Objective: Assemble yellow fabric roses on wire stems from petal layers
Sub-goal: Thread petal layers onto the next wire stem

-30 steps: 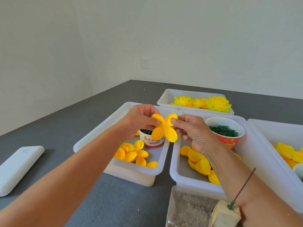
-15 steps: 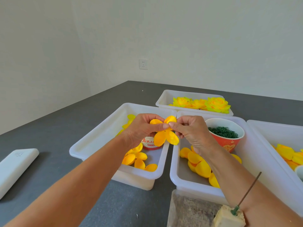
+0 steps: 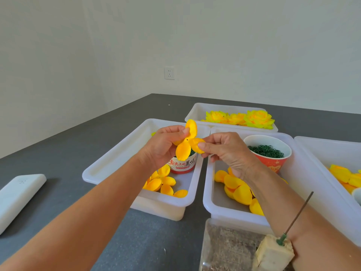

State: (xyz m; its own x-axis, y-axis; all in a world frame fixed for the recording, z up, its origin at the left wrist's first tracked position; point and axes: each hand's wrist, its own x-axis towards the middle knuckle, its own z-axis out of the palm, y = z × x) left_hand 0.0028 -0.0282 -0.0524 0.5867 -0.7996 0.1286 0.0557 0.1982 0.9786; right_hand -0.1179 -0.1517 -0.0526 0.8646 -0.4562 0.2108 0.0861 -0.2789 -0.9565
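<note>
I see left hand (image 3: 162, 145) and right hand (image 3: 227, 151) both pinching the yellow four-lobed fabric petal layer (image 3: 188, 142), its pierced centre facing me.

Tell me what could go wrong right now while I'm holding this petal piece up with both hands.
Both hands, left hand and right hand, only pinch the petal layer by its lobes, so it could crease or slip into the bin below. The wire stem stands beside your right forearm; lowering that arm might knock it.

A yellow petal layer (image 3: 187, 142) is held above the left tray (image 3: 109, 169), pinched by the left hand (image 3: 164, 145) and right hand (image 3: 226, 151). A small hole, apparently central, is seen. Finished roses (image 3: 240, 118) are contained in the rear tray (image 3: 193, 112).
</note>
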